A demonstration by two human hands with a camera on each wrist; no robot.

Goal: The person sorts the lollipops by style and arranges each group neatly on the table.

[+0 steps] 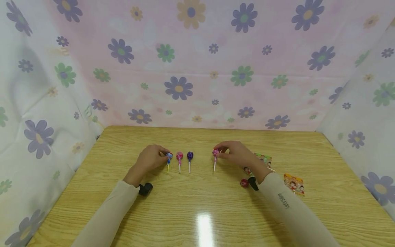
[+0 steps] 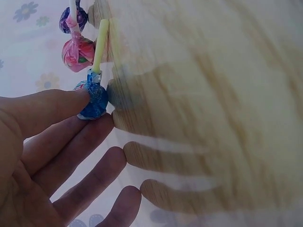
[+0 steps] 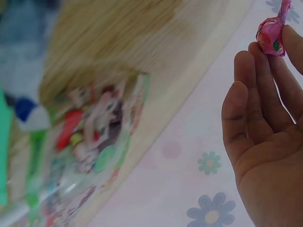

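Note:
My left hand (image 1: pixel 152 157) pinches the head of a blue-wrapped lollipop (image 2: pixel 97 101) with a yellow stick, between thumb and fingers. Just right of it in the head view lie a pink lollipop (image 1: pixel 179 156) and a purple lollipop (image 1: pixel 190 156), side by side, white sticks toward me. Farther right, my right hand (image 1: pixel 236 153) grips a second pink lollipop (image 1: pixel 215 153) by its wrapped head, its white stick pointing toward me. The right wrist view shows that pink head (image 3: pixel 271 37) between thumb and fingertips.
Beneath the right forearm sits a dark red lollipop (image 1: pixel 244 183), partly beside a black wrist strap. A green picture packet (image 1: pixel 263 158) lies behind the right wrist, partly hidden, and an orange packet (image 1: pixel 294 183) to its right. Patterned cloth (image 1: pixel 197 116) hangs behind the wooden table (image 1: pixel 172 212).

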